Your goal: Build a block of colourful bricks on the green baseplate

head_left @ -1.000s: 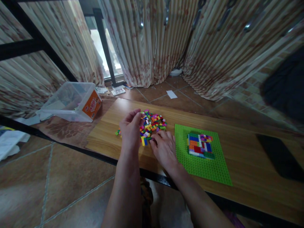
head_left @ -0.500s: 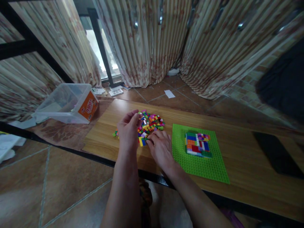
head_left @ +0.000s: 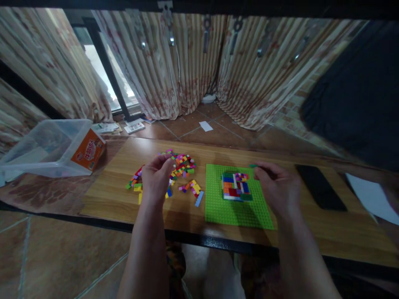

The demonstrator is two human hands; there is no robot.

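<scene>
My right hand (head_left: 279, 187) is raised over the right side of the green baseplate (head_left: 215, 214), thumb and fingers pinched on a small green brick (head_left: 253, 165). Below and left of it, a low build of multicoloured bricks (head_left: 232, 192) sits on the baseplate. My left hand (head_left: 156, 176) hovers over the pile of loose bricks (head_left: 183, 162) with its fingers pinched together. A pale spot shows at its fingertips, too small to name. A light blue brick (head_left: 199, 199) lies between the pile and the baseplate.
A clear plastic box (head_left: 56, 166) with an orange label stands left of the wooden table (head_left: 109, 187). A black phone-like slab (head_left: 319, 187) lies on the table's right part, near a white sheet (head_left: 372, 197). Curtains hang behind.
My right hand has left the pile and moved right over the baseplate with a green brick. My left hand stays pinched by the pile. The view has shifted right.
</scene>
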